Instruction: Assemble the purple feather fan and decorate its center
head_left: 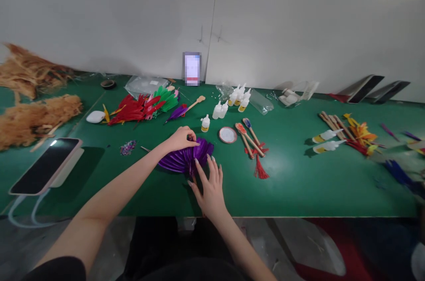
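A purple feather fan [175,160] lies spread on the green table in front of me, its stick-like handle pointing toward the near edge. My left hand [182,138] reaches over its top, thumb and fingers pinched on a purple feather at the upper edge. At the fan's lower right, my right hand [211,188] rests with fingers spread, the fingertips touching the feathers and the base near the handle. Just beyond the fan stands a small white glue bottle [205,124]. A small round white dish [227,135] sits to the right of it.
Red feathers [134,110] and green feathers [168,98] lie at the back left. Several glue bottles [237,96] stand at the back. Decorated wooden sticks [247,139] with a red tassel [261,169] lie right. A phone [46,167] with cables is at the left edge.
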The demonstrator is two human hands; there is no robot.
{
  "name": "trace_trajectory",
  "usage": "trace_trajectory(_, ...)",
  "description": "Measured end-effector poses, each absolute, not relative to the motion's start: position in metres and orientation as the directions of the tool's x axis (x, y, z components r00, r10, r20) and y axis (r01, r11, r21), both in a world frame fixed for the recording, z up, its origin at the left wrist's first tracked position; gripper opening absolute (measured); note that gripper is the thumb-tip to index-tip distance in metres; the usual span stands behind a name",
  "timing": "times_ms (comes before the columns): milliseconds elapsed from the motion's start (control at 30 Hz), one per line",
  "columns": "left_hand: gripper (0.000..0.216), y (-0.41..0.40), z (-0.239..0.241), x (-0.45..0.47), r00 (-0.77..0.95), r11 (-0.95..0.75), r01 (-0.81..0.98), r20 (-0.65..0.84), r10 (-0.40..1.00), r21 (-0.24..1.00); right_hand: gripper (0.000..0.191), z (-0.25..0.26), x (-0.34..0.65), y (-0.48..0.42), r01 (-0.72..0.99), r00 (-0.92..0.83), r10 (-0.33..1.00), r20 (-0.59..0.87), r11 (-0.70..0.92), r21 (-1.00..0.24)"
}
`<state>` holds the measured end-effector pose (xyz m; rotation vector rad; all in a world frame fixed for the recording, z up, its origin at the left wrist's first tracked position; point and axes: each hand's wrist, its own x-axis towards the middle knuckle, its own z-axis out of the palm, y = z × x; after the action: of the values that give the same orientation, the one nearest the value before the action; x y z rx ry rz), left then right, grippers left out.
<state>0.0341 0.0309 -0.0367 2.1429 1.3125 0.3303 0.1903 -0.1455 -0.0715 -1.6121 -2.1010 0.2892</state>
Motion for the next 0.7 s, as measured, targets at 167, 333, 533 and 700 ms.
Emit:
trace_trajectory(167,0.026,0.0295,-0.0353,0.0337,0.455,-0.312,0.731,-0.093,0.885,0.607,0.057,-0.072,0.1906,-0.1447,0.851,-0.211,0.947,0.241,0.299,-0.432)
trace_trajectory(333,0.026,0.0279,-0.0324,0.0345,0.432,-0.288,0.724,-0.087,0.897,0.627,0.056,-0.0719,0.1906,-0.1448,0.848,-0.211,0.949,0.233,0.297,-0.439)
trace_trajectory(533,0.022,0.0342,-0.0367,0.0307,0.422,-0.293,0.7,-0.046,0.905,0.651,0.057,-0.0704,0.1912,-0.1451,0.853,-0.214,0.948,0.234,0.298,-0.428)
trace_trajectory(700,0.018,0.0357,-0.0371,0.0246,0.386,-0.286,0.716,-0.02,0.922,0.636,0.056,-0.0704,0.1918,-0.1445,0.851,-0.22,0.949,0.225,0.3,-0.432)
